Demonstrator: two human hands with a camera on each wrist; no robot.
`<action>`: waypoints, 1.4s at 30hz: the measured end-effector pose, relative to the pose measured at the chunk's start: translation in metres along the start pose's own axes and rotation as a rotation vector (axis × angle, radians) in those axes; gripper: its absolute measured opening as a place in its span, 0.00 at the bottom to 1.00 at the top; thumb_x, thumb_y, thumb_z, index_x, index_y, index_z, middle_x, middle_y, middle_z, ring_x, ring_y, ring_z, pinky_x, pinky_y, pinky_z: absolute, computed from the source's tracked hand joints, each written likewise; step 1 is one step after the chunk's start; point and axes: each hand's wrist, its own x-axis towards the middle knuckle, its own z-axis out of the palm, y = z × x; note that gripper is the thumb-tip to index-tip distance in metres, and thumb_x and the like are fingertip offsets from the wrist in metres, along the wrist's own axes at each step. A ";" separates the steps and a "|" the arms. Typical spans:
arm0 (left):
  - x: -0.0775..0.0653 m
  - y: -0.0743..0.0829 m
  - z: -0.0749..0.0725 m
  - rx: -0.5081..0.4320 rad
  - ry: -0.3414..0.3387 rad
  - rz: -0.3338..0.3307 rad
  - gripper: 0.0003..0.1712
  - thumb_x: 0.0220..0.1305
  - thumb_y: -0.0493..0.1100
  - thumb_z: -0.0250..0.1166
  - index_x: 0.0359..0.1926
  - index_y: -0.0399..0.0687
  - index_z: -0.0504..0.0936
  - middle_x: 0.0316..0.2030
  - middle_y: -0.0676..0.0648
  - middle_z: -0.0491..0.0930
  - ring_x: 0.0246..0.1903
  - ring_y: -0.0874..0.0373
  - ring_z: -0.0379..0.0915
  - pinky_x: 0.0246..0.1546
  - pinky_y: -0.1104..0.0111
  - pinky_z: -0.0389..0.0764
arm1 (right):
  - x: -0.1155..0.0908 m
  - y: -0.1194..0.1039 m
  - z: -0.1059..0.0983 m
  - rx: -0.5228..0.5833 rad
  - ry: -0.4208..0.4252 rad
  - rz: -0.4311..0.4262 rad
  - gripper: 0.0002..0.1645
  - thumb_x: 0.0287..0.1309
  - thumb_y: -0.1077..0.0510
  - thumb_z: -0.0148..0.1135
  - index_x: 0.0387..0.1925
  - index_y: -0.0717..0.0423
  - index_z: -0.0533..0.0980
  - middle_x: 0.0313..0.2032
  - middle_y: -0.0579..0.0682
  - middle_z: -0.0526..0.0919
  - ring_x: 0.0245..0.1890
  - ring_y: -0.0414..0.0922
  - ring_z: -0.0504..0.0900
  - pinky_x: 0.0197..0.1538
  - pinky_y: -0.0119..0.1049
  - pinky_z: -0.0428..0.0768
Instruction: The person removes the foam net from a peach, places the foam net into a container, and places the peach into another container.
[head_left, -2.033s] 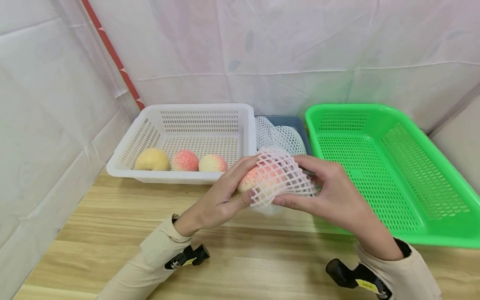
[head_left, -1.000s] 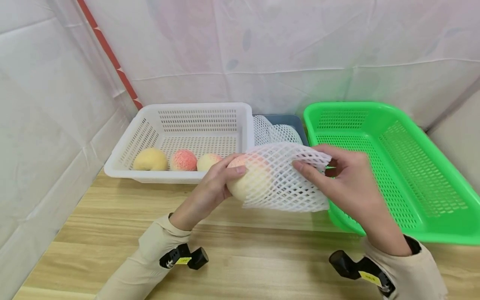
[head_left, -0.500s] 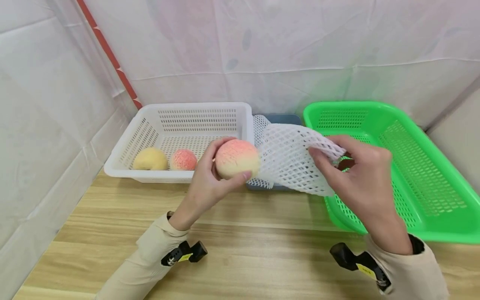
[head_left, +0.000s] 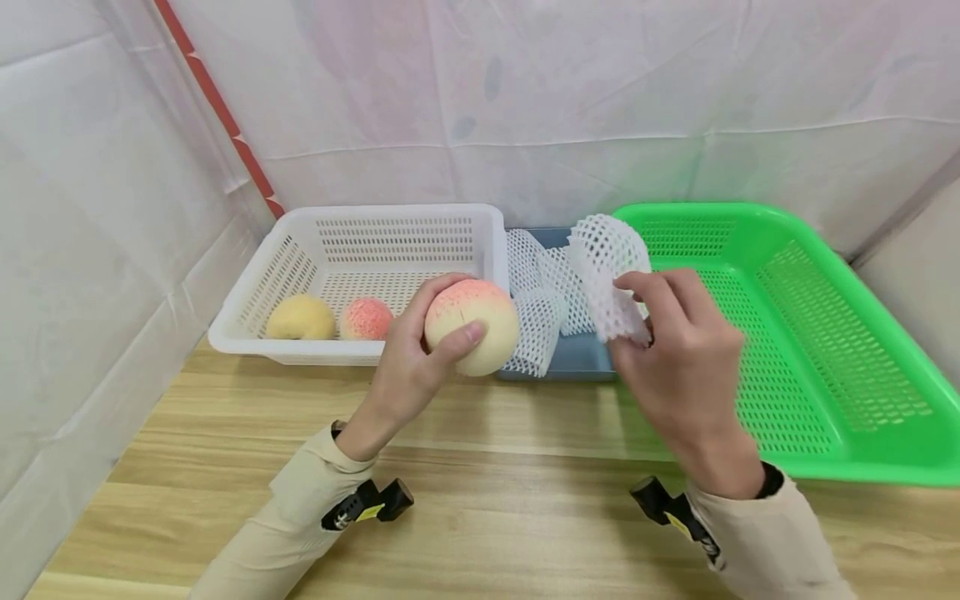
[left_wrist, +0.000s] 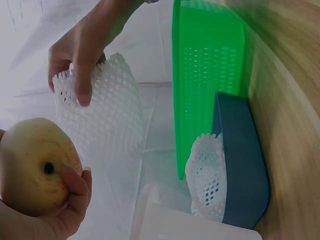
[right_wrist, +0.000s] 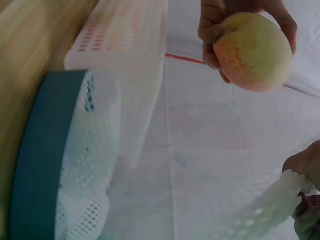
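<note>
My left hand (head_left: 408, 362) grips a pink and cream peach (head_left: 491, 333) above the table, thumb across its front. In the left wrist view a dark spot shows on the peach (left_wrist: 30, 170). To its right, my right hand (head_left: 678, 358) pinches a white foam fruit net (head_left: 606, 250) by its lower end, the mesh hanging over the blue tray's right side. Several more foam nets (head_left: 536, 325) lie in the blue tray (head_left: 577, 367) behind the hands. The peach is bare and apart from the net.
At the back left, a white basket (head_left: 300, 354) holds a yellow fruit (head_left: 302, 318) and a pink peach (head_left: 367, 319); the left hand hides part of it. A large green basket (head_left: 795, 350) stands on the right. Behind everything hangs a white cloth wall (head_left: 570, 100).
The foam net has come off the peach, drawn away to the right, and now stands over the tray in the right hand. The left hand has kept the peach and turned it slightly.
</note>
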 end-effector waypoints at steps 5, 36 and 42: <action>0.000 0.002 -0.001 0.007 -0.031 0.011 0.27 0.64 0.51 0.51 0.61 0.43 0.71 0.53 0.44 0.75 0.44 0.52 0.76 0.37 0.59 0.83 | -0.007 -0.003 0.018 -0.029 -0.074 0.000 0.25 0.26 0.77 0.51 0.35 0.67 0.78 0.33 0.63 0.76 0.13 0.53 0.70 0.10 0.40 0.62; -0.002 0.002 -0.001 0.066 -0.096 -0.035 0.24 0.74 0.54 0.47 0.61 0.46 0.72 0.52 0.45 0.76 0.47 0.56 0.74 0.47 0.60 0.79 | -0.053 0.007 0.088 -0.234 -0.523 0.051 0.22 0.51 0.70 0.60 0.48 0.67 0.64 0.46 0.68 0.69 0.46 0.65 0.70 0.42 0.55 0.72; -0.002 0.005 -0.002 0.009 -0.104 -0.104 0.23 0.74 0.50 0.45 0.62 0.47 0.70 0.55 0.45 0.73 0.47 0.53 0.75 0.45 0.59 0.80 | -0.050 0.011 0.088 -0.203 -0.495 0.026 0.24 0.49 0.75 0.50 0.51 0.70 0.63 0.52 0.72 0.66 0.57 0.68 0.66 0.58 0.60 0.67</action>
